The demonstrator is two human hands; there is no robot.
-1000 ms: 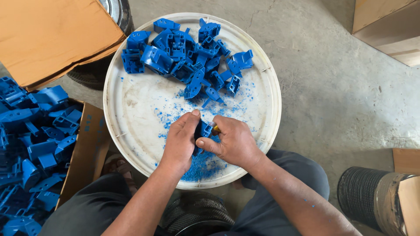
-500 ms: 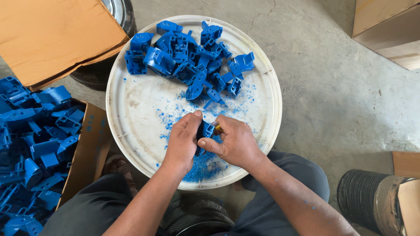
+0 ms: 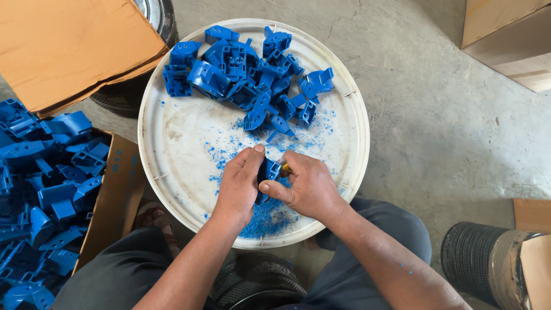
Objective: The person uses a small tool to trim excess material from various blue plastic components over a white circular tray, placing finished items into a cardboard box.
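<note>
The small blue plastic part [image 3: 268,170] was largely hidden between the two hands, so its full shape could not be made out. The left hand [image 3: 238,186] was closed on the part from the left, thumb on top, and the right hand [image 3: 304,186] was pressed against it from the right, over the near edge of the round white tray [image 3: 172,132]. A yellowish tip [image 3: 285,167] showed at the right fingers; what it belonged to could not be determined. Blue shavings [image 3: 258,218] lay on the tray beneath the hands. A heap of blue parts [image 3: 247,69] occupied the far side of the tray, well apart from the hands. A cardboard box of blue parts [image 3: 46,189] stood to the left, cut off by the frame edge.
</note>
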